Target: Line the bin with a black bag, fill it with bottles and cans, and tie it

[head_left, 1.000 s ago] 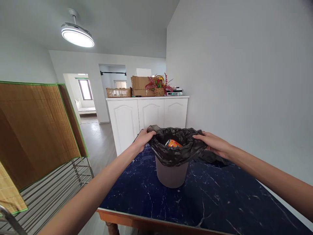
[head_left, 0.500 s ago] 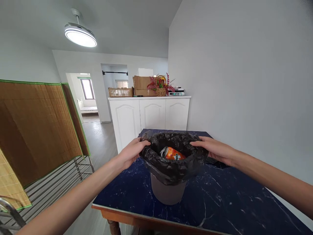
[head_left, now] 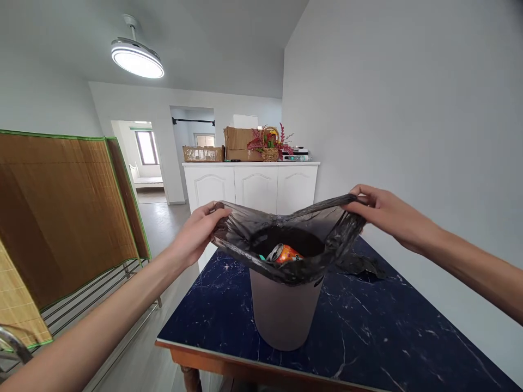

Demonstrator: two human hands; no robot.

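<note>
A grey trash can (head_left: 284,316) stands upright on the blue marbled table. Its black trash bag (head_left: 269,267) is stretched wide above and around the rim. My left hand (head_left: 204,226) is closed on the bag's left edge, thumb on top. On the other side my right hand (head_left: 373,209) pinches the right edge, held a little higher. Inside the bag lies an orange soda can (head_left: 286,253), tilted, with its top facing left. A small bit of green shows beside the can; what it is I cannot tell.
Another piece of black plastic (head_left: 362,265) lies on the table (head_left: 376,332) behind the trash can to the right. A white cabinet (head_left: 255,188) with cardboard boxes and a flower basket (head_left: 270,154) stands beyond. At left, a bamboo mat (head_left: 61,218) hangs over a metal rack.
Both hands have moved up and outward, pulling the bag's edges off the trash can's sides. More of the grey wall shows, and the soda can sits lower within the opening.
</note>
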